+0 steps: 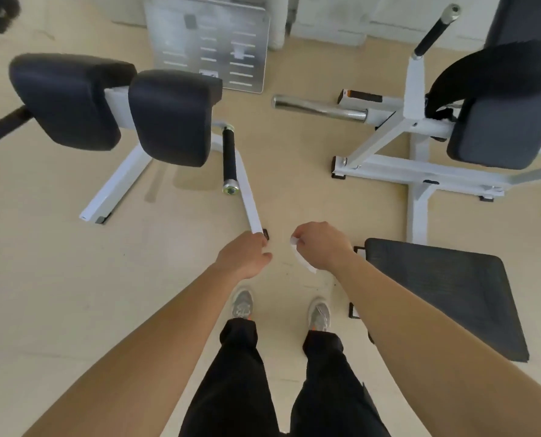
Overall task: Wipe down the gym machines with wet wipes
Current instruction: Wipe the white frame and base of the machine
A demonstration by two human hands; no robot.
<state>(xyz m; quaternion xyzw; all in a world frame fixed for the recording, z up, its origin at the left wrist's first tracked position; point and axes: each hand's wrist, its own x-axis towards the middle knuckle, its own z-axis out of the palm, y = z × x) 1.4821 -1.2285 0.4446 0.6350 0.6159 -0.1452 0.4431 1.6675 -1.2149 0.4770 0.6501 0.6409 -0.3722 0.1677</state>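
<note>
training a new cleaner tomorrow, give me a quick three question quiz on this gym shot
1. Which hand holds the wipe? A. left B. right C. both
2. True or false: the wipe hangs in the air, touching no machine.
3. Fill the gap: the handle beside the two black pads has a black grip and ___ end caps.

Key
1. B, the right hand
2. True
3. metal
</note>
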